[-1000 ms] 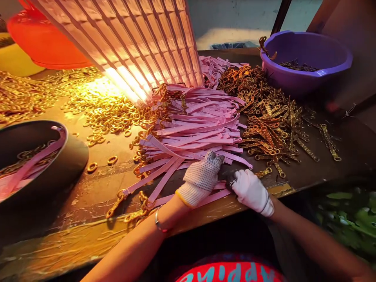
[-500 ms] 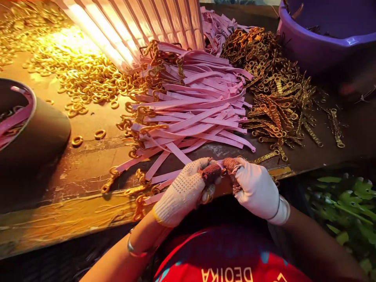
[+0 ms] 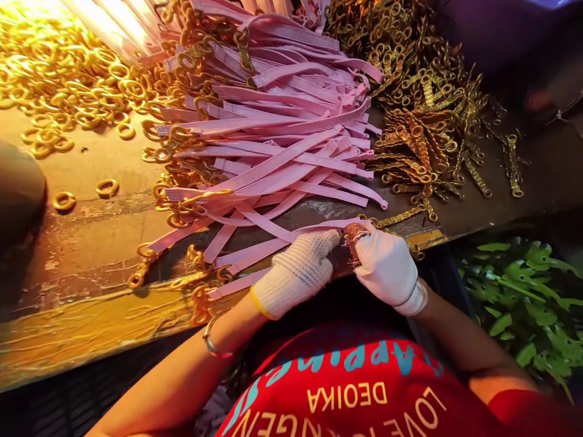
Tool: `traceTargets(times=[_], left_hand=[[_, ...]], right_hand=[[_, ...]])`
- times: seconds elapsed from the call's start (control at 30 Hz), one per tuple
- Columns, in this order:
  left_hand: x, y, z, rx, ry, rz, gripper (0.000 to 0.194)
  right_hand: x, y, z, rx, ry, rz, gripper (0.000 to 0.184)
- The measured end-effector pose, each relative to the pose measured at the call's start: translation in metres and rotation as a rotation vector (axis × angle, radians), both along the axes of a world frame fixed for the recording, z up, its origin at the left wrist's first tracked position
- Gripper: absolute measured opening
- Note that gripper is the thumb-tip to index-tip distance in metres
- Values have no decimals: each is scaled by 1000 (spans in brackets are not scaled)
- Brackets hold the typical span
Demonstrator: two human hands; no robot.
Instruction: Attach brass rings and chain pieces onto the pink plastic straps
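My left hand, in a white dotted knit glove, is closed at the table's front edge. My right hand is closed too, in a smooth white glove with brown fabric over the fingertips. The fingertips almost meet. A pink strap arcs just above the left hand to the right fingertips, its end hidden in the grip. Behind the hands lie many pink straps with gold clasps on their left ends. To the right is a heap of gold ring-ended links.
Loose gold rings are heaped at the upper left under bright light. Part of a dark round container stands at the left edge, and a purple tub at the upper right. Green leaves are beyond the table's right front edge.
The view has tilted down and shifted, showing more of the red shirt. My left hand has rolled over, hiding its covered fingertips. The strap now shows as an arc above it.
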State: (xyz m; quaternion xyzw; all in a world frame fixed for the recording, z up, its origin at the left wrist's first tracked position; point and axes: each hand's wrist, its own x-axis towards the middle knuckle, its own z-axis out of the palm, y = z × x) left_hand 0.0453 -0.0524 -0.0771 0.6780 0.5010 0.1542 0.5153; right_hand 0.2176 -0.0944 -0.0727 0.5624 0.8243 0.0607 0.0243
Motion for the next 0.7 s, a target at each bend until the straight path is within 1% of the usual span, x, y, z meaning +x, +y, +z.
traceTargets(times=[0.07, 0.1, 0.17, 0.27, 0.33, 0.4, 0.47, 0.57, 0.63, 0.7], left_hand=[[-1, 0, -1, 5, -3, -43, 26], [-1, -1, 0, -10, -22, -42, 23], [-2, -4, 3, -98, -72, 33, 17], [-2, -11, 7, -228, -115, 111, 17], [-2, -17, 6, -240, -111, 121, 18], [-2, -20, 3, -219, -96, 113, 16], [-1, -21, -1, -199, -83, 91, 14], [3, -18, -6, -161, -61, 54, 14], [5, -14, -7, -148, -40, 35, 17], [6, -11, -6, -160, -9, 18, 21]], right_hand=[[0, 0, 5, -70, 20, -12, 25], [1, 1, 9, -111, 42, -17, 26], [4, 2, 19, -200, 98, -6, 25], [9, 6, 31, -342, 144, 14, 21], [11, 9, 32, -419, 157, 1, 23], [12, 11, 28, -464, 190, 2, 26], [11, 10, 21, -473, 204, 52, 25], [11, 5, 11, -430, 116, 138, 20], [12, 3, 8, -372, 62, 164, 20], [13, 1, 8, -335, 53, 174, 21]])
